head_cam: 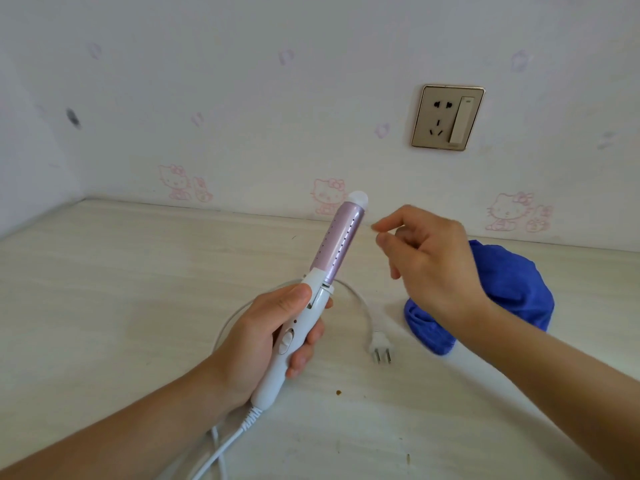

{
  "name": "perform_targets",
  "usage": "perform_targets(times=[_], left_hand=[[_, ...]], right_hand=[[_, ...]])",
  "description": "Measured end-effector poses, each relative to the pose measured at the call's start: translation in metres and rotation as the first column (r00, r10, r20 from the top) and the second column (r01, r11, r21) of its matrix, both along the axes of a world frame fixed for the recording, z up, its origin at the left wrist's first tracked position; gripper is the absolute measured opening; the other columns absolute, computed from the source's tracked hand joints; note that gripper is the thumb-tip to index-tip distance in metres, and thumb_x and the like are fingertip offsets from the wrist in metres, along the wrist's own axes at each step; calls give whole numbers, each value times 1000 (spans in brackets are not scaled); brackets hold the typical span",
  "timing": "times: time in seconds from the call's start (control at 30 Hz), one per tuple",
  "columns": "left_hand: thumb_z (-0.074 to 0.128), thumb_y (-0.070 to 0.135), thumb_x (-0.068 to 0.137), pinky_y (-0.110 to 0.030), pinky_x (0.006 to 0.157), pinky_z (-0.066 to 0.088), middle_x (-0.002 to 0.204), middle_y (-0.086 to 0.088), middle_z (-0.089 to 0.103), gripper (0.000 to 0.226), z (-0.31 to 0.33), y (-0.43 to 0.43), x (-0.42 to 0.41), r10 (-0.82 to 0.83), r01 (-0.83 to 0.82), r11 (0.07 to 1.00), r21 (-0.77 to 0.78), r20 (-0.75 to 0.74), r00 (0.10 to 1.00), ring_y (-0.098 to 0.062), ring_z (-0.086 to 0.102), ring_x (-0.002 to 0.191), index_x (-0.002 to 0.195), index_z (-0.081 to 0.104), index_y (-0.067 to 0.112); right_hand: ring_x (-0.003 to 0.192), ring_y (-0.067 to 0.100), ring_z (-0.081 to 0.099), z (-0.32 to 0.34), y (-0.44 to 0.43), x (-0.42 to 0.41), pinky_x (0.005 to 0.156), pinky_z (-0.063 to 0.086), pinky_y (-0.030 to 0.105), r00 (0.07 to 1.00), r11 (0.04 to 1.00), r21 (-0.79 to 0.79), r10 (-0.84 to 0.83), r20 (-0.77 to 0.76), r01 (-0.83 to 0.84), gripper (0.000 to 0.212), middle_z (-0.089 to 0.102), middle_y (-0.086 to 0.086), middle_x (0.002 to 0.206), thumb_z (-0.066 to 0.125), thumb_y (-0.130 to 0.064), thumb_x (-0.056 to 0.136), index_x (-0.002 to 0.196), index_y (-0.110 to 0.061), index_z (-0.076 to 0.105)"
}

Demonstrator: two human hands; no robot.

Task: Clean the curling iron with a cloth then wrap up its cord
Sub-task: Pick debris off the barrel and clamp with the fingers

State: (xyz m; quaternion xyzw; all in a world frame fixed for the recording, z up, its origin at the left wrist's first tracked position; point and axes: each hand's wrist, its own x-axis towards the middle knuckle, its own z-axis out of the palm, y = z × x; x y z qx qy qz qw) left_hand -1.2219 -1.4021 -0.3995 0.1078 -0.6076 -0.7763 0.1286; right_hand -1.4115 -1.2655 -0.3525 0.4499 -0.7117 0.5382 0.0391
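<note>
The curling iron (311,299) stands near the frame's centre, its white handle wrapped in the left hand (263,334), its long axis tilted up and to the right so the pink barrel and pale tip point toward the wall. The right hand (429,258) hovers just right of the barrel, apart from it, fingers loosely curled with thumb and forefinger nearly pinched, holding nothing I can make out. The blue cloth (512,292) lies crumpled on the table, behind and below that wrist, so the right hand is the nearer one to fetch it. The cord (360,306) loops behind the handle to its plug (381,348), unplugged. The pale tabletop (121,271) meets cartoon-printed wallpaper; a wall socket (446,117) sits upper right.
</note>
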Motion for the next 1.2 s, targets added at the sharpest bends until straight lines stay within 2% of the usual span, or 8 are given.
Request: perform_targets(times=[0.23, 0.37, 0.43, 0.6, 0.67, 0.77, 1.0, 1.2], left_hand=[[53, 44, 90, -25, 42, 34, 72, -15, 53, 58, 1, 0, 0, 23, -22, 999, 38, -9, 1000, -18, 41, 42, 114, 61, -9], [61, 47, 85, -25, 43, 32, 71, -11, 53, 64, 2, 2, 0, 1, -1, 1000, -6, -6, 1000, -18, 41, 42, 114, 60, -9], [62, 52, 79, -25, 43, 32, 71, -11, 54, 69, 2, 3, 0, -8, 8, 1000, -17, 0, 1000, -18, 41, 42, 113, 61, -8], [61, 52, 82, -26, 44, 32, 72, -14, 54, 65, 1, 1, 0, 11, -12, 999, -51, -6, 1000, -19, 41, 42, 109, 60, -7], [61, 51, 82, -26, 44, 33, 72, -14, 54, 64, 1, 1, -1, 11, -12, 998, -54, -12, 1000, -19, 41, 43, 110, 61, -6], [63, 53, 80, -25, 44, 34, 72, -12, 54, 65, 1, 2, -1, -1, 1, 998, -59, 1, 1000, -18, 43, 43, 112, 63, -5], [62, 55, 82, -26, 44, 35, 73, -15, 55, 59, -1, -1, -1, 29, -29, 996, -86, 0, 1000, -19, 44, 43, 106, 65, 1], [63, 53, 79, -26, 44, 36, 74, -12, 54, 65, 1, 1, -1, 7, -5, 996, -84, 14, 1000, -18, 44, 44, 112, 64, -3]], right_hand=[[46, 22, 51, -23, -1, 35, 49, 44, 33, 986, 984, 123, 142, -89, -131, 10, 59, 4, 55, 66, -7, 94, 93, -17, 69], [42, 6, 49, -1, -1, 5, 47, 41, 16, 1000, 1000, 25, 19, -11, -19, 13, 61, 6, 53, 64, -5, 96, 93, -16, 71], [40, 4, 48, 1, 0, 2, 44, 39, 14, 999, 1000, -11, 4, 45, -3, 13, 59, 11, 52, 63, -5, 97, 93, -15, 70], [47, 25, 53, -24, -3, 37, 49, 43, 32, 993, 987, 110, 119, -14, -117, 23, 60, 7, 54, 67, -6, 94, 86, -28, 65], [44, 18, 51, -19, -4, 32, 48, 42, 31, 996, 990, 106, 93, -13, -91, 27, 61, 7, 55, 67, -7, 95, 84, -31, 65], [41, 4, 49, -4, -2, 12, 47, 38, 15, 997, 998, 33, 44, 58, -46, 17, 63, 5, 53, 65, -7, 96, 89, -21, 71], [42, 12, 48, -34, -3, 46, 44, 36, 19, 990, 984, 112, 138, 28, -141, 23, 62, 3, 55, 66, -10, 95, 86, -31, 64], [42, 3, 50, -6, -3, 13, 47, 39, 15, 999, 1000, 11, 12, 50, -13, 16, 63, 7, 54, 65, -9, 97, 89, -22, 71]])
